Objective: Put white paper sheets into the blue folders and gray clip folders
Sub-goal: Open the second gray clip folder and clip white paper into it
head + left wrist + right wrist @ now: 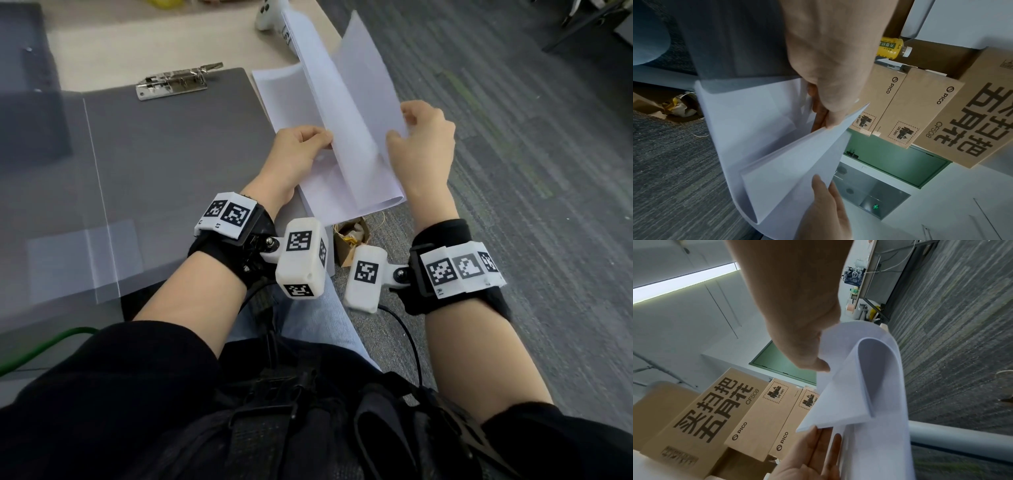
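Observation:
A gray clip folder [178, 164] lies open on the table, its metal clip [176, 84] at the far edge and a clear cover [51, 205] spread to the left. To its right a stack of white paper sheets [291, 92] hangs over the table's edge. My left hand [323, 138] pinches the sheets at their left side, also seen in the left wrist view [826, 123]. My right hand [399, 128] grips several sheets [359, 102] lifted and bent upward. In the right wrist view my right hand [821, 365] holds the curled sheets [855, 394].
A white controller [270, 13] lies at the table's far edge behind the paper. A dark flat item [24, 75] sits at the far left. A small box of scraps [352, 236] stands on the carpet below. Cardboard boxes [920, 105] and a yellow bottle [891, 47] are beyond.

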A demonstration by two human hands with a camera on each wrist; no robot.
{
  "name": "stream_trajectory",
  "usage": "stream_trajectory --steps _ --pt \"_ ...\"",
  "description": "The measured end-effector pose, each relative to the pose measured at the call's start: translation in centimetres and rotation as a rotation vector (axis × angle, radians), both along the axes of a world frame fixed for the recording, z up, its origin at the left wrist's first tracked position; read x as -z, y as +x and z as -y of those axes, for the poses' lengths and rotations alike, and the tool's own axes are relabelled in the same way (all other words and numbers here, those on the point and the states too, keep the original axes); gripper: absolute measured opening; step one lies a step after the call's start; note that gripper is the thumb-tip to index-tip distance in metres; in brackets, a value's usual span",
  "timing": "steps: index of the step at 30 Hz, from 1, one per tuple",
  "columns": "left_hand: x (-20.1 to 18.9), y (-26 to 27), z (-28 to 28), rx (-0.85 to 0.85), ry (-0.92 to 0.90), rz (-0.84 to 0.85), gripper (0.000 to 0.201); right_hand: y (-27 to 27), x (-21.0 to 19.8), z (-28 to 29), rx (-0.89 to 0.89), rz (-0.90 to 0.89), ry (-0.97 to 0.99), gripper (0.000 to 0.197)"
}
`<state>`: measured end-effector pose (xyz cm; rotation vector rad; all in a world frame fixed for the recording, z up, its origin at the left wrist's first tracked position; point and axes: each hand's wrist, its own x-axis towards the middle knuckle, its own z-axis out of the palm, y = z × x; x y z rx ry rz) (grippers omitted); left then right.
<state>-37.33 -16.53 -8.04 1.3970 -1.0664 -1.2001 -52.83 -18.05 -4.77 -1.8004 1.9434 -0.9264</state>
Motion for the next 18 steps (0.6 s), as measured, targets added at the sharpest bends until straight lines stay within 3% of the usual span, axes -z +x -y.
stream_trajectory --steps 2,5,9,12,18 --pt "0.0 0.0 0.0 0.001 0.001 -0.007 0.027 -0.3 0.1 -0.1 0.019 -0.151 -0.022 0.022" --pt "-0.1 0.1 -0.1 -0.004 -0.001 -0.049 0.026 0.3 -0.4 -0.9 -0.074 -0.343 -0.009 0.053" --pt "-0.3 0.2 -0.2 -0.003 -0.006 -0.084 0.024 2.2 -0.5 -1.9 -0.323 -0.327 0.237 0.090" --pt "-0.5 0.3 -0.3 0.038 -0.012 -0.060 0.024 3.1 0.1 -2.3 -0.294 -0.401 0.211 0.079" --pt "-1.3 1.8 -1.0 0.086 -0.049 -0.066 0.022 3.3 -0.1 -2.3 -0.094 -0.387 0.082 0.041"
